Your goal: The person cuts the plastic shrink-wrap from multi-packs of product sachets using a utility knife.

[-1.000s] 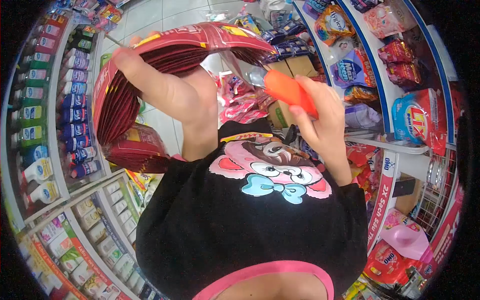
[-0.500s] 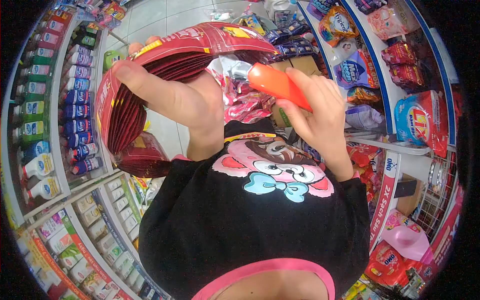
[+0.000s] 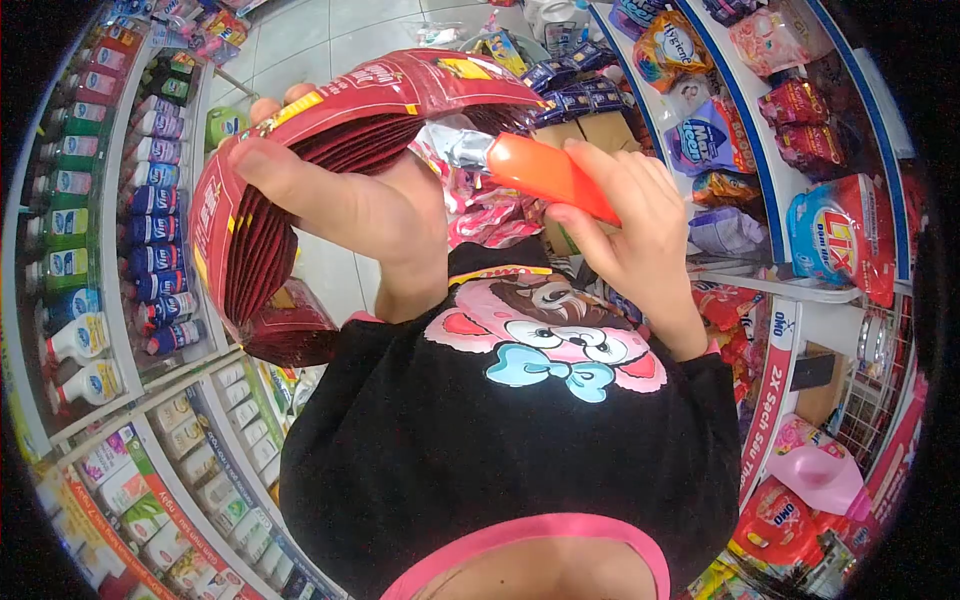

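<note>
My left hand [image 3: 345, 205] is wrapped round a thick curved bundle of maroon sachets [image 3: 385, 80], thumb on the near side and fingertips showing over the far edge. Packed sachet edges fan along the inside of the curve, and its lower end hangs near my left wrist. In my right hand [image 3: 640, 225] is an orange utility knife [image 3: 540, 172], gripped between thumb and fingers. Its silvery metal end points left and overlaps the right part of the bundle in this view.
Bottles [image 3: 155, 230] line the left shelves, above rows of boxes [image 3: 145, 510]. Detergent bags [image 3: 835, 235] fill the right shelves. Beyond my hands are pink packs [image 3: 495, 220], a cardboard box [image 3: 605, 130] and tiled floor [image 3: 300, 45].
The sachet bundle tilts slightly, its left end shifting left. The knife and my right hand move slightly left. Both grips stay the same.
</note>
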{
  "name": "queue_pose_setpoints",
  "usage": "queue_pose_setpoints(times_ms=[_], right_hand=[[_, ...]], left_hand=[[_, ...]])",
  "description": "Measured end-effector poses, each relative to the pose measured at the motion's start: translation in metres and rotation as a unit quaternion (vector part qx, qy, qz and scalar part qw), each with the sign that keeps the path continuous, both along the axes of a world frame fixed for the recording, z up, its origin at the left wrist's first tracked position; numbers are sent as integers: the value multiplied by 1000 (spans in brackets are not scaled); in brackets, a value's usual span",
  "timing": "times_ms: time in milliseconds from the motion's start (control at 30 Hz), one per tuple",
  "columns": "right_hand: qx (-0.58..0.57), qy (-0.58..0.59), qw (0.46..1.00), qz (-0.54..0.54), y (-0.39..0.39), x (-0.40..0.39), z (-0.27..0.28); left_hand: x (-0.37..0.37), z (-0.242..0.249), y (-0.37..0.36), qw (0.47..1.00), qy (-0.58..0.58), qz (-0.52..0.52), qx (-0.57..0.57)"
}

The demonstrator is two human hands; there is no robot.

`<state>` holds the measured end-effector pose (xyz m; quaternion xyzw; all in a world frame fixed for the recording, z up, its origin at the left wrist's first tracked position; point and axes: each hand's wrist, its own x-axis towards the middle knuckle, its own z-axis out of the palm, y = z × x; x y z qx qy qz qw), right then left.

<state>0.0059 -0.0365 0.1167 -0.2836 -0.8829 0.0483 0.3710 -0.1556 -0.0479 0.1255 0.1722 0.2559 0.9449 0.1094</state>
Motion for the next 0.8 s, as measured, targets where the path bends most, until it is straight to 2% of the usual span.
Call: queue_pose_setpoints(times_ms=[133, 600, 800], right_hand=[[-1, 3, 1000, 6, 0, -3, 0], [-21, -1, 1000, 19, 2, -7, 6], [-27, -4, 999, 21, 3, -5, 6]], left_hand=[[3, 3, -2, 1000, 0, -26, -1], [2, -3, 1, 996, 65, 61, -26], [5, 4, 1, 999, 28, 41, 10]])
